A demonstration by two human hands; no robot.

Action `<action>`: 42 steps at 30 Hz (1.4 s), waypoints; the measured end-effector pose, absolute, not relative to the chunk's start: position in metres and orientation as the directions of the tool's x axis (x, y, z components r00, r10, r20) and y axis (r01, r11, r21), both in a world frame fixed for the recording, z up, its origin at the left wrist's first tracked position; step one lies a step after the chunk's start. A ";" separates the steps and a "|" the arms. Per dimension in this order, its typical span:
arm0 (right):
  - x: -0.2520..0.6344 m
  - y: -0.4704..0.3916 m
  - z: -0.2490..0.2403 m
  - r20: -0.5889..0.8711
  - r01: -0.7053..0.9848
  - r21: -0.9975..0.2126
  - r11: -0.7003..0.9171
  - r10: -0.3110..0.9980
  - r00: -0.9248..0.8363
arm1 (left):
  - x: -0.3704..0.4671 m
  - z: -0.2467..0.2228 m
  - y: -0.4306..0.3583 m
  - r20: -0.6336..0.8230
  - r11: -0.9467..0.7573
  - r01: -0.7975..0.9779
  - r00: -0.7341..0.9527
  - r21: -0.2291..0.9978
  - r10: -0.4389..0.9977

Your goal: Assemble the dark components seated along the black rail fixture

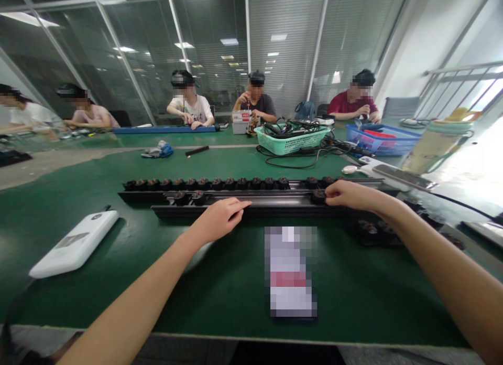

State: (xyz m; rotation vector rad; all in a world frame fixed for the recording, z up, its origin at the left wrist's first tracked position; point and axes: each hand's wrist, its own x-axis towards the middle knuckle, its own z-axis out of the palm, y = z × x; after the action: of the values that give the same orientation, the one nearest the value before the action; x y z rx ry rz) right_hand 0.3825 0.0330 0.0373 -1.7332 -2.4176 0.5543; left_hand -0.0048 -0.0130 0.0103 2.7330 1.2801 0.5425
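Note:
Two long black rails lie across the green table. Several round black parts sit along the far rail (pixel 181 194). The near rail (pixel 275 212) carries two round parts (pixel 198 197) toward its left end and one round part (pixel 318 196) toward its right. My left hand (pixel 223 217) rests on the near rail's middle, index finger stretched out, holding nothing. At the right, my right hand (pixel 341 193) has its fingers closed on the single round part, which sits in the rail.
A phone (pixel 291 276) lies near the front edge, a white power bank (pixel 76 244) at left. Behind stand a green basket (pixel 293 142) of cables, a blue basket (pixel 401 142) and a bottle (pixel 436 139). More round parts lie at right. Several people sit across.

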 end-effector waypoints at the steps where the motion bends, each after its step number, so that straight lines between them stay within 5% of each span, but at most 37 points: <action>1: 0.382 0.032 0.038 -0.116 0.893 -0.355 0.277 0.935 -0.336 | -0.005 0.010 -0.013 0.280 -0.648 0.730 0.589 0.217 0.758; 20: 0.376 0.026 0.046 -0.162 0.949 -0.191 0.252 0.945 -0.284 | -0.003 0.012 -0.014 0.273 -0.638 0.739 0.582 0.216 0.766; 42: 0.388 0.036 0.043 -0.221 0.910 -0.314 0.269 0.912 -0.346 | -0.008 0.008 -0.013 0.292 -0.647 0.739 0.587 0.188 0.755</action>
State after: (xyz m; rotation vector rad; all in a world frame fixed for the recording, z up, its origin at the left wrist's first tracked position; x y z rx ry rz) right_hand 0.3876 0.0358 0.0429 -1.7946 -2.4991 0.6148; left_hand -0.0076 -0.0128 0.0083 2.7571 1.2992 0.5416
